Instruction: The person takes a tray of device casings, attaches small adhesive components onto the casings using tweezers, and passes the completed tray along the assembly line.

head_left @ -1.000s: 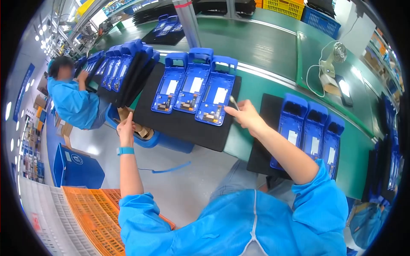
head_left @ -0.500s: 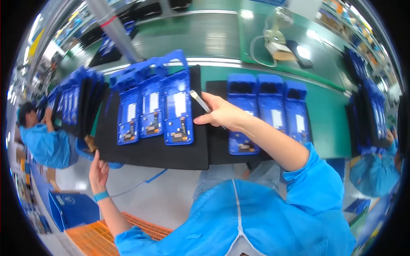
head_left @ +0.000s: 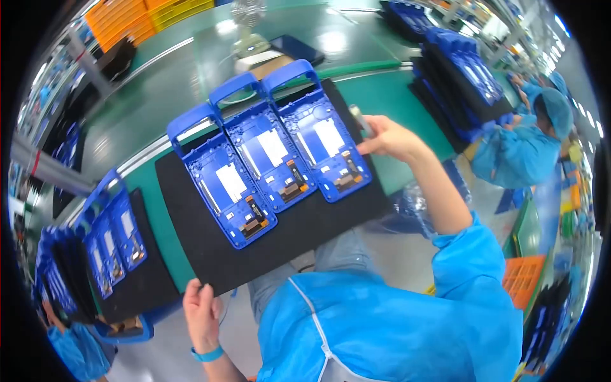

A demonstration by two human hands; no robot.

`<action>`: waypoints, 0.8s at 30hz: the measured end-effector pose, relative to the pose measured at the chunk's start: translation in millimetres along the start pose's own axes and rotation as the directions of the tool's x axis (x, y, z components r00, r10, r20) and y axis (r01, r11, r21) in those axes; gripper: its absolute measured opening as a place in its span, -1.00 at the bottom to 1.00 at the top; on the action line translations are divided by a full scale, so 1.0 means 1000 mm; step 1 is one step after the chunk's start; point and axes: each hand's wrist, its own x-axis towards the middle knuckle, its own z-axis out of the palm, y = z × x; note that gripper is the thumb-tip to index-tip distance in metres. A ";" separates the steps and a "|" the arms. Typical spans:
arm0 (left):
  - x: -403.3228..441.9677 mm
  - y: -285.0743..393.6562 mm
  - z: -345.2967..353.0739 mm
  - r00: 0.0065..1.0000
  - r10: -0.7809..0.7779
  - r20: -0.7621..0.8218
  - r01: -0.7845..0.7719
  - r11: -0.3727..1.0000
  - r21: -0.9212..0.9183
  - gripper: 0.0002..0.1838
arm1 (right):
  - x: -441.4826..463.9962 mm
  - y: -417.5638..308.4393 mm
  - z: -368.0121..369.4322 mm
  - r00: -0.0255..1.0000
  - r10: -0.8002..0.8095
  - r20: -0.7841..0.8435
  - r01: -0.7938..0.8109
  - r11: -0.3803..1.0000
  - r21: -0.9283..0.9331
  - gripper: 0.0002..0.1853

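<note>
A black mat (head_left: pixel 305 232) lies at a slant in front of me, bearing three blue phone frames (head_left: pixel 232 181) side by side. Each frame has a raised loop at its far end, pale rectangles and a brown flex cable. At the mat's near left corner is my left hand (head_left: pixel 202 315), its fingers curled onto the corner. My right hand (head_left: pixel 394 140) is at the mat's right edge, closed around a slim pale pen-like tool (head_left: pixel 359 120). Whether it also grips the mat I cannot tell.
On the left, another black mat (head_left: pixel 153 290) carries blue frames beside a stack (head_left: pixel 58 274). More stacked mats (head_left: pixel 461 76) stand right, near a co-worker (head_left: pixel 519 153). A small fan (head_left: pixel 248 16) and a dark tablet-like slab (head_left: pixel 298 49) are behind. Another co-worker (head_left: pixel 76 350) is lower left.
My view has turned right. The mat with three frames has shifted right with both hands, covering where the other mat lay. Another mat with frames now shows on the left.
</note>
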 end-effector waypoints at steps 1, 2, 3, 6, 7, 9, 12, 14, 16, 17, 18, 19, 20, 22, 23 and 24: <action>0.000 -0.005 0.007 1.000 -0.011 0.023 0.011 1.000 0.004 -0.80 | 0.008 0.014 -0.005 0.994 -0.039 -0.098 0.021 0.985 -0.171 -0.55; 0.001 -0.009 0.010 0.999 -0.036 0.010 0.036 0.999 -0.037 -0.82 | 0.011 0.023 -0.001 0.986 -0.129 -0.107 0.108 0.978 -0.180 -0.58; 0.002 -0.011 0.013 0.998 -0.059 -0.011 0.058 0.995 -0.079 -0.84 | 0.008 0.028 -0.002 0.968 -0.172 -0.181 0.129 0.965 -0.227 -0.61; -0.009 0.000 0.019 0.989 -0.004 -0.150 0.000 1.000 -0.029 -0.82 | -0.002 0.030 -0.007 0.831 -0.385 -0.400 0.139 0.842 -0.522 -0.65; -0.015 0.006 0.021 0.976 0.023 -0.215 -0.042 0.996 -0.084 -0.78 | -0.004 0.023 -0.004 0.657 -0.578 -0.485 0.066 0.685 -0.726 -0.67; -0.023 0.017 0.016 0.967 0.029 -0.253 -0.062 0.991 -0.122 -0.77 | -0.016 -0.006 0.019 0.491 -0.619 -0.613 0.304 0.781 -0.545 -0.75; -0.031 0.021 0.025 0.959 0.028 -0.282 -0.084 0.978 -0.190 -0.75 | -0.027 -0.030 0.071 0.496 -0.800 -0.339 0.599 0.597 -0.533 -0.42; -0.027 0.028 0.051 0.993 -0.010 -0.114 -0.005 0.992 -0.129 -0.73 | -0.026 -0.019 0.124 0.752 -0.651 -0.102 0.656 0.754 0.026 -0.34; -0.016 0.027 0.067 0.999 -0.041 -0.033 0.034 0.981 -0.189 -0.71 | -0.022 -0.018 0.169 0.856 -0.504 0.111 0.461 0.844 0.275 -0.48; -0.012 0.027 0.074 0.999 -0.042 -0.003 0.040 0.976 -0.216 -0.70 | -0.016 -0.019 0.184 0.856 -0.502 0.125 0.462 0.850 0.252 -0.62; -0.008 0.026 0.079 0.999 -0.043 0.033 0.050 0.969 -0.242 -0.69 | -0.011 -0.019 0.194 0.856 -0.499 0.134 0.464 0.856 0.227 -0.76; -0.004 0.024 0.084 0.999 -0.043 0.028 0.048 0.967 -0.249 -0.69 | -0.007 -0.017 0.197 0.842 -0.533 0.090 0.526 0.846 0.086 -0.93; 0.001 0.020 0.089 0.996 -0.031 0.088 0.052 0.969 -0.243 -0.68 | -0.004 -0.012 0.198 0.842 -0.530 0.099 0.525 0.848 0.080 -0.93; 0.010 0.013 0.095 0.988 -0.019 0.151 0.056 0.966 -0.250 -0.68 | -0.003 -0.004 0.196 0.867 -0.489 0.092 0.466 0.863 0.197 -0.90; 0.013 0.009 0.098 0.983 -0.023 0.182 0.066 0.971 -0.229 -0.67 | -0.005 -0.004 0.196 0.849 -0.516 0.109 0.510 0.856 0.084 -0.87; 0.017 0.005 0.099 0.976 -0.029 0.216 0.074 0.976 -0.203 -0.67 | -0.004 0.000 0.195 0.824 -0.552 0.127 0.557 0.831 -0.004 -0.87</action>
